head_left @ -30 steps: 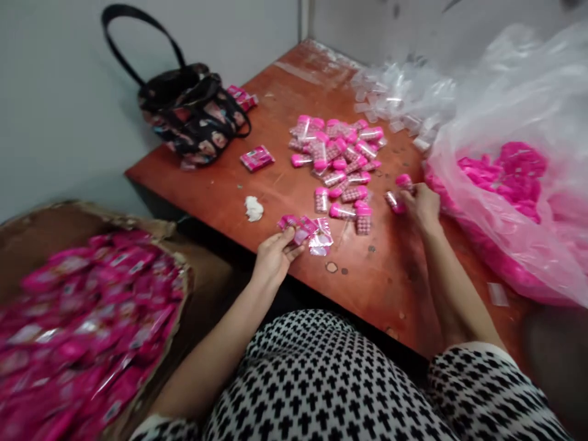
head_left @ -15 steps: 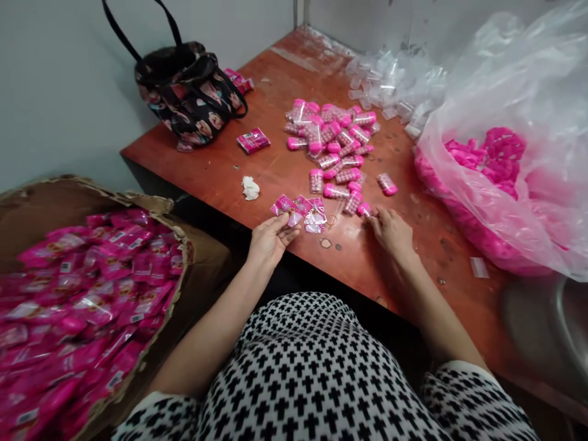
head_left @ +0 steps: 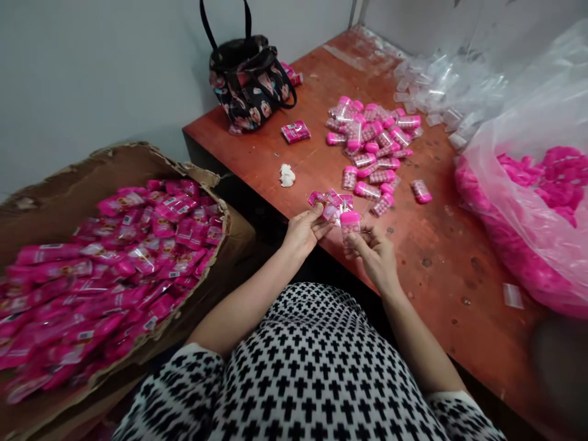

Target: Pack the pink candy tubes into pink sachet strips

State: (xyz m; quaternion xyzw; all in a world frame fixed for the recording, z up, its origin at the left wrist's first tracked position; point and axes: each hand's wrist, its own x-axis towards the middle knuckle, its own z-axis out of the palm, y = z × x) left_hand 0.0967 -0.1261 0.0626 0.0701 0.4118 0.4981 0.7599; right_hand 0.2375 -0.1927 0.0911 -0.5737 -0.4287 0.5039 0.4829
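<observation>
My left hand [head_left: 305, 233] pinches a small pink printed wrapper [head_left: 329, 212] at the table's front edge. Other pink wrappers [head_left: 345, 200] lie flat just behind it. Close by on the right, my right hand [head_left: 374, 251] grips a small clear bottle [head_left: 350, 224] with a pink cap, held upright with the cap on top. The fingers cover its lower part. Beyond the hands lies a heap of similar pink-capped bottles [head_left: 370, 141] filled with pink beads. One more bottle [head_left: 421, 191] lies apart to the right of the heap.
On the left stands a torn cardboard box [head_left: 225, 236] full of pink packets [head_left: 133, 257]. A flowered handbag [head_left: 248, 86], a flat pink packet [head_left: 296, 131] and white crumpled tissue [head_left: 287, 176] are on the red table [head_left: 441, 245]. Clear tubes [head_left: 427, 86] and a plastic bag [head_left: 496, 202] of pink caps sit right.
My right hand has picked a bottle from the near end of the heap and brought it left beside my left hand. The camera view has swung left. My left hand still holds the wrapper.
</observation>
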